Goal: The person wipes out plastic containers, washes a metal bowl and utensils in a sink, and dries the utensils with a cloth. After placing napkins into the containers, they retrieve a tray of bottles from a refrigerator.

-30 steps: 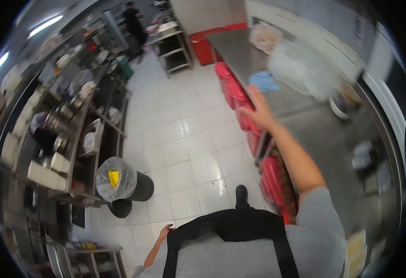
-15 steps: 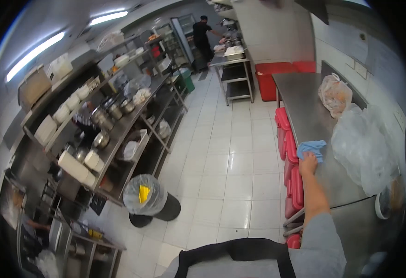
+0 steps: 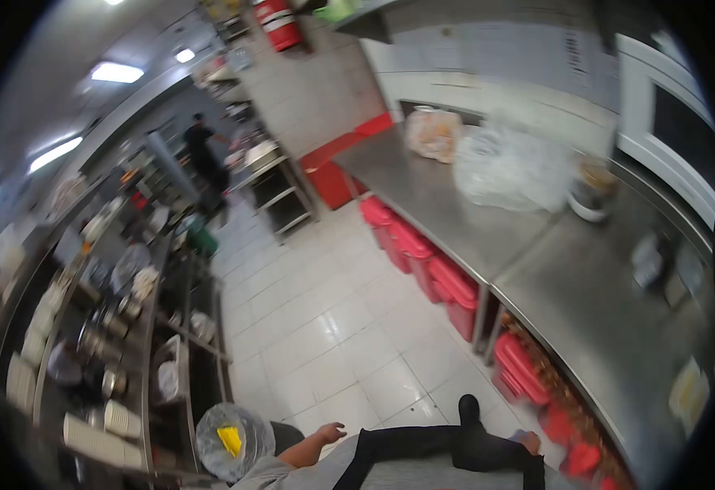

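My right hand [image 3: 531,443] is low at my right side, beside the front of the steel table [image 3: 464,237]. Its fingers are closed and partly hidden by my body, with a bit of the blue cloth [image 3: 521,435] showing at them. Out over the floor to the left, my left hand [image 3: 330,432] is open and holds nothing; the lined trash bin [image 3: 220,447] is the nearest thing to it. On the table lie a knotted plastic bag with orange contents [image 3: 433,134], a large clear plastic bag [image 3: 508,170] and a jar-like container [image 3: 592,192].
Red lidded bins [image 3: 453,294] line the space under the table. Shelving [image 3: 149,327] with pots and stacked containers runs along the left. A tiled floor [image 3: 317,302] lies between. Far off, a person in black [image 3: 202,155] stands by a steel cart [image 3: 280,192].
My view has swung to the right. My right hand has come off the tabletop with the blue cloth and dropped to my side. My left hand has come into view.
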Action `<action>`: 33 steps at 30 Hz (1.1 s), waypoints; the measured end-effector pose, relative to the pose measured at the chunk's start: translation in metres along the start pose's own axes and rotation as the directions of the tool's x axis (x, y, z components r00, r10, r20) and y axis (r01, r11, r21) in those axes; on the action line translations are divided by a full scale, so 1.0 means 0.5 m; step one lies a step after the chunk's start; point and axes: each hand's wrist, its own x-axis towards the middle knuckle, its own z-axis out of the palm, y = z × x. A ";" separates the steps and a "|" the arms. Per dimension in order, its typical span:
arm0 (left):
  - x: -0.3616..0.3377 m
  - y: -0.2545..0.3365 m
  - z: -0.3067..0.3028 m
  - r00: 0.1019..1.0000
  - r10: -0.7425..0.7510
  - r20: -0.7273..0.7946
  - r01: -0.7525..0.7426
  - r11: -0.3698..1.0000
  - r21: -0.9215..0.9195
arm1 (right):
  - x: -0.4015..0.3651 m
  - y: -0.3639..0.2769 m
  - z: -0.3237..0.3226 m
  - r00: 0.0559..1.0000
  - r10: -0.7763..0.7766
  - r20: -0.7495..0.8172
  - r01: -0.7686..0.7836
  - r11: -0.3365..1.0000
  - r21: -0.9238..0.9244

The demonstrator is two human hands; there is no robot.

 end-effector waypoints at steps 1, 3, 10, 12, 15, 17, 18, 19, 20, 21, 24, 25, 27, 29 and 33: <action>0.001 0.016 -0.017 1.000 0.001 -0.030 0.001 0.999 0.035 | -0.064 0.185 0.049 0.951 -0.236 -0.202 0.228 0.972 -0.060; 0.029 0.061 -0.031 0.999 0.047 0.026 -0.048 0.997 0.066 | -0.202 0.281 -0.037 0.904 -0.011 -0.427 -0.014 0.998 -0.055; 0.010 0.499 0.108 0.677 0.578 0.456 -0.459 0.816 -0.352 | -0.540 0.123 -0.508 0.599 0.674 -0.432 0.216 0.383 0.898; -0.165 0.712 0.173 0.639 0.503 0.582 -0.162 0.827 -0.538 | -0.613 0.099 -0.569 0.614 0.717 -0.329 0.232 0.234 0.944; -0.289 0.883 0.346 0.394 0.575 0.717 -0.012 0.783 -0.621 | -0.720 0.066 -0.647 0.742 0.636 -0.210 0.421 -0.199 0.885; -0.397 0.974 0.475 0.168 0.608 0.776 0.155 0.761 -0.630 | -0.811 0.063 -0.687 0.774 0.578 -0.259 0.500 -0.306 0.810; -0.481 1.012 0.526 0.049 0.617 0.786 0.249 0.754 -0.607 | -0.860 0.073 -0.694 0.782 0.570 -0.254 0.502 -0.332 0.799; -0.561 1.041 0.572 -0.062 0.624 0.779 0.342 0.747 -0.571 | -0.907 0.085 -0.697 0.791 0.558 -0.250 0.503 -0.361 0.786; -0.629 1.061 0.605 -0.107 0.638 0.763 0.331 0.746 -0.577 | -0.955 0.090 -0.695 0.801 0.545 -0.249 0.504 -0.389 0.771; -0.696 1.090 0.639 -0.153 0.653 0.742 0.319 0.743 -0.588 | -1.006 0.101 -0.692 0.787 0.573 -0.228 0.509 -0.396 0.764; -0.834 1.140 0.719 -0.151 0.635 0.758 0.251 0.766 -0.591 | -1.125 0.155 -0.624 0.747 0.644 -0.164 0.511 -0.399 0.761; -0.862 1.161 0.747 -0.128 0.624 0.771 0.224 0.776 -0.590 | -1.164 0.170 -0.602 0.745 0.659 -0.104 0.489 -0.433 0.758; -0.886 1.191 0.828 -0.240 0.553 0.798 0.327 0.820 -0.470 | -1.222 0.203 -0.580 0.740 0.673 0.018 0.440 -0.504 0.743; -0.944 1.194 0.891 -0.238 0.484 0.842 0.234 0.870 -0.434 | -1.246 0.239 -0.587 0.767 0.641 -0.027 0.477 -0.541 0.693; -1.025 1.285 1.028 -0.157 0.259 0.953 -0.347 0.889 -0.298 | -1.258 0.293 -0.695 0.840 0.535 -0.085 0.446 -0.592 0.671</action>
